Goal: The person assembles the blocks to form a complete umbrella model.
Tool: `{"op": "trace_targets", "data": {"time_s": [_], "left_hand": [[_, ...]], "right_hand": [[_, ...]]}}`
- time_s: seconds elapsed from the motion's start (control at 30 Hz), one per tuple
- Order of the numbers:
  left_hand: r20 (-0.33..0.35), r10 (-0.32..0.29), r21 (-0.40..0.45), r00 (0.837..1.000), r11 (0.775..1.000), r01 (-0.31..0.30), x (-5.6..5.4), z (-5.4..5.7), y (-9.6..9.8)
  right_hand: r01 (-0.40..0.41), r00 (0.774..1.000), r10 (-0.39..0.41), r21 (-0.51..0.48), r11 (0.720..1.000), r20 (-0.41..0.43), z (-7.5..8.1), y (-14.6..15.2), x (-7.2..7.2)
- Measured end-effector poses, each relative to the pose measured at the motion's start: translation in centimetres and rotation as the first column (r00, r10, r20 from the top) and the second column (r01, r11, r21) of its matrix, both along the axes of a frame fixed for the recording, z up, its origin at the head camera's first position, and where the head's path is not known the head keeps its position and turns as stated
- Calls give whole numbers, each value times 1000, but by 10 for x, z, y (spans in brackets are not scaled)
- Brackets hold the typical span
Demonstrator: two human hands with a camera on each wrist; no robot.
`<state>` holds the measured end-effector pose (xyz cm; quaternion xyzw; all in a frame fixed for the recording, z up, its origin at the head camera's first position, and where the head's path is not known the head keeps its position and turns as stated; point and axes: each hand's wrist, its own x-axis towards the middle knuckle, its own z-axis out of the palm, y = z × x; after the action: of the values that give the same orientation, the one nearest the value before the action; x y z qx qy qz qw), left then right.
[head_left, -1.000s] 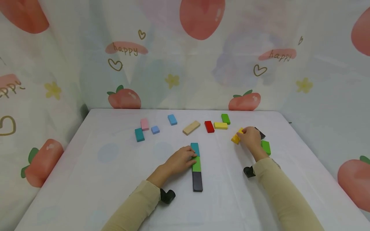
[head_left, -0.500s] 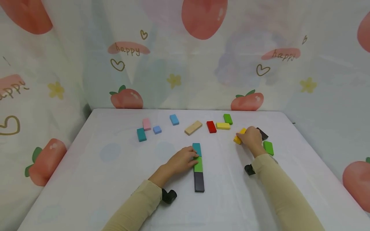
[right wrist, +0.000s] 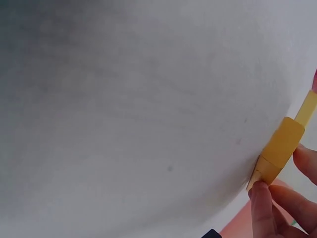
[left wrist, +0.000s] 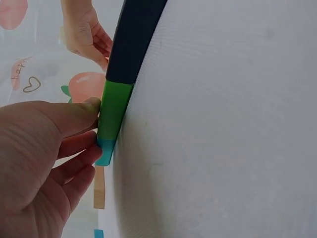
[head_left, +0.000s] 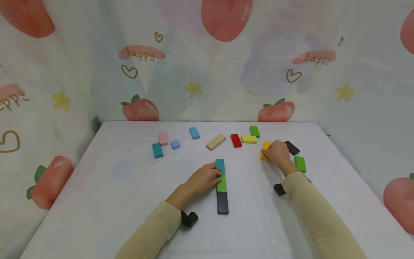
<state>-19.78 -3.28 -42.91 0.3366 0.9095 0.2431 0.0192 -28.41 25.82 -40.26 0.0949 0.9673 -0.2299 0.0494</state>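
Pinches a yellow-orange, wooden-looking rectangular block [head_left: 266, 145] with the right hand [head_left: 279, 153], well right of a three-piece teal-green-black row of rectangular blocks [head_left: 221, 186], rests the left hand [head_left: 201, 178] with fingers loosely bent on it, and seems partway, with loose coloured rectangular blocks [head_left: 236, 140] left.

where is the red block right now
In the head view, the red block lies toward the back of the table, right of centre, between the wooden block on its left and a flat yellow block on its right.
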Motion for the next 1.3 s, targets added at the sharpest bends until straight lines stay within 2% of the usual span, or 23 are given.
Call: {"op": "trace_targets", "data": {"time_s": [0.23,0.57,0.8,1.0,1.3], "left_hand": [[-11,0,-4,1000,1000,0,-1,-2,0],[3,8,8,1000,1000,-8,0,-1,0],[-3,6,6,1000,1000,-6,0,-2,0],[0,9,4,1000,1000,-9,-1,-2,0],[9,6,6,1000,1000,-6,-1,-3,0]], "right_hand": [[-45,998,46,-39,998,42,5,-6,6],[-116,991,118,-33,993,62,6,-12,8],[-132,986,136,-39,990,96,6,-18,9],[-167,978,173,-57,984,116,8,-26,10],[-250,959,250,-23,968,130,10,-33,8]]}}
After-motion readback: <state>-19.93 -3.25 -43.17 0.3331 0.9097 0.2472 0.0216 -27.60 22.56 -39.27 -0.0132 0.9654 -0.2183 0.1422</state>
